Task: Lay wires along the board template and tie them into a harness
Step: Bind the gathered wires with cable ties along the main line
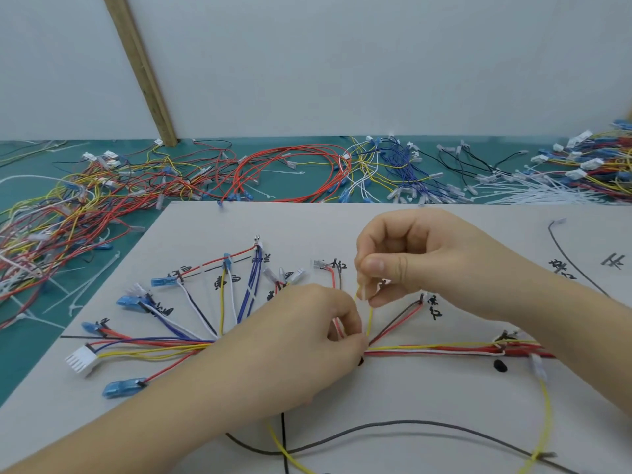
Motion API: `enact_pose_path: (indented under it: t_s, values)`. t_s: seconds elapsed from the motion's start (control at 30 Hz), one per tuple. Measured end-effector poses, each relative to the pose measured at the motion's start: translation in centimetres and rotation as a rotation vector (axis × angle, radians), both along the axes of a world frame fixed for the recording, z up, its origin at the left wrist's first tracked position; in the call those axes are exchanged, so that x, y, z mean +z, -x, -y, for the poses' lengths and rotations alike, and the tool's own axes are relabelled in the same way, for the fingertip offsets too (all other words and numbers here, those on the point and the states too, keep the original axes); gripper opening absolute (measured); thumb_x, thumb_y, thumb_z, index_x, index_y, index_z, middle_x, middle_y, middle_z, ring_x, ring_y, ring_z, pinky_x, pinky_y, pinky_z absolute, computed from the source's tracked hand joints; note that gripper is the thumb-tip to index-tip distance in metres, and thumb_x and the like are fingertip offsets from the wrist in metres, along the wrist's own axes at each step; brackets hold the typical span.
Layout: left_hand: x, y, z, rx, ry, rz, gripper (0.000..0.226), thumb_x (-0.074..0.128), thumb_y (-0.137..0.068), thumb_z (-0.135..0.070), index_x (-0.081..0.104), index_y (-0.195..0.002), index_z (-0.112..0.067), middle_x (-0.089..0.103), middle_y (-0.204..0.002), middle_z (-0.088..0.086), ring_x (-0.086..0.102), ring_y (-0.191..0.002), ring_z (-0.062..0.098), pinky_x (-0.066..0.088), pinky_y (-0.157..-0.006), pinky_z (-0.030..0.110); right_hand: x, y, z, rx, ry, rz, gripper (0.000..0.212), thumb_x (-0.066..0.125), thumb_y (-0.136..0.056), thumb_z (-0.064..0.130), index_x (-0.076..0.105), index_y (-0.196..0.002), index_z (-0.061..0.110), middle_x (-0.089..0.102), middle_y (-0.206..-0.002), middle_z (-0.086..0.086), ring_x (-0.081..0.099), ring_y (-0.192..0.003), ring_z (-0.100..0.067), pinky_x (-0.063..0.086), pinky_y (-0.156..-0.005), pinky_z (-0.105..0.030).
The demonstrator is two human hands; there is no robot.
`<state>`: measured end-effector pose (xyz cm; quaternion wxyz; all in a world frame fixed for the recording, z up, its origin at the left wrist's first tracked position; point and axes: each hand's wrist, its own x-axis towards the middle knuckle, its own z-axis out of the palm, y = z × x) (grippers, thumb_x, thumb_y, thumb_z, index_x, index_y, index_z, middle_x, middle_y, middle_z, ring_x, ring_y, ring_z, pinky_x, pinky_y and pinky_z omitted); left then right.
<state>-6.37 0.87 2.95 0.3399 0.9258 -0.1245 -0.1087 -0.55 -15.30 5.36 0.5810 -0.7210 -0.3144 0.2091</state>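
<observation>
Green mat under a pale board template, plain wall behind with a wooden strip leaning on it.

Progress: well along with the laying. Many wires already fan out over the board's left half to marked ends: blue terminals, a white connector at near left, blue pair going far. Main trunk of red, white and yellow runs left-right across the board middle. Right branches partly laid. No ties on the trunk that I can make out, so tying is probably all still to do; the view is blurry there.

Left hand lies over the trunk where the fan meets, thumb and fingers curled and pinching the wires at that junction. Right hand is above it, far side, thumb and forefinger clamped on the top end of a yellow wire that rises from the junction; this one is being routed to its mark.

Around: loose wire piles on the mat at far left, red coils far centre, white cable ties far right, more harness stock at the far right edge. Near edge: a long grey wire and a yellow lead looping across the board, crossing where work may go next. Left forearm hides part of the fan and trunk.
</observation>
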Motion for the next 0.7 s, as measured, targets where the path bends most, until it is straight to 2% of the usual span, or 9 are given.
enact_pose_path:
  t_s: [0.07, 0.17, 0.27, 0.47, 0.57, 0.7]
  values:
    - [-0.1, 0.1, 0.1, 0.012, -0.004, 0.023, 0.016, 0.050, -0.085, -0.030, 0.052, -0.069, -0.026, 0.053, -0.047, -0.023, 0.041, -0.027, 0.004, 0.029, -0.033, 0.010, -0.1, 0.0, 0.1, 0.009, 0.031, -0.004, 0.015, 0.055, -0.089, 0.006, 0.056, -0.076, 0.014, 0.065, -0.067, 0.001, 0.063, -0.065, -0.009, 0.055, -0.060, -0.022]
    - [-0.1, 0.1, 0.3, 0.015, -0.052, 0.076, 0.018, 0.050, -0.085, -0.031, 0.049, -0.067, -0.027, 0.051, -0.047, -0.025, 0.044, -0.032, -0.001, 0.027, -0.033, 0.007, 0.0, 0.3, -0.1, 0.010, 0.074, 0.024, 0.019, 0.050, -0.091, 0.001, 0.054, -0.077, 0.013, 0.064, -0.063, 0.002, 0.062, -0.060, -0.009, 0.055, -0.058, -0.022]
    - [0.0, 0.2, 0.5, 0.010, -0.107, 0.141, 0.025, 0.051, -0.086, -0.030, 0.044, -0.062, -0.028, 0.048, -0.046, -0.010, 0.046, -0.038, -0.012, 0.031, -0.037, 0.006, 0.1, 0.8, -0.4, -0.014, 0.058, 0.040, 0.023, 0.048, -0.090, -0.005, 0.054, -0.073, 0.011, 0.062, -0.059, 0.001, 0.059, -0.055, -0.010, 0.055, -0.056, -0.021]
    - [-0.1, -0.4, 0.7, -0.048, -0.130, 0.139, 0.025, 0.052, -0.086, -0.025, 0.044, -0.063, -0.022, 0.044, -0.048, -0.007, 0.045, -0.039, -0.010, 0.032, -0.037, 0.006, 0.0, 1.6, -0.9, -0.035, 0.008, -0.140, 0.026, 0.046, -0.090, -0.006, 0.054, -0.070, 0.008, 0.060, -0.056, -0.004, 0.058, -0.049, -0.014, 0.055, -0.055, -0.025]
    - [-0.2, -0.5, 0.5, -0.045, -0.082, 0.101, 0.021, 0.052, -0.085, -0.025, 0.047, -0.064, -0.022, 0.050, -0.046, -0.018, 0.046, -0.038, -0.010, 0.030, -0.035, 0.006, -0.1, 1.1, -1.0, -0.079, 0.020, -0.147, 0.024, 0.047, -0.090, -0.004, 0.054, -0.071, 0.009, 0.061, -0.057, -0.003, 0.058, -0.048, -0.012, 0.054, -0.053, -0.023]
    - [-0.9, 0.1, 0.4, -0.027, -0.075, 0.181, 0.019, 0.050, -0.086, -0.029, 0.046, -0.068, -0.027, 0.047, -0.049, -0.035, 0.046, -0.046, -0.014, 0.033, -0.042, 0.006, -0.1, -0.5, -0.4, -0.135, 0.162, -0.008, 0.020, 0.052, -0.090, 0.001, 0.056, -0.074, 0.012, 0.065, -0.060, 0.002, 0.060, -0.054, -0.009, 0.052, -0.054, -0.019]
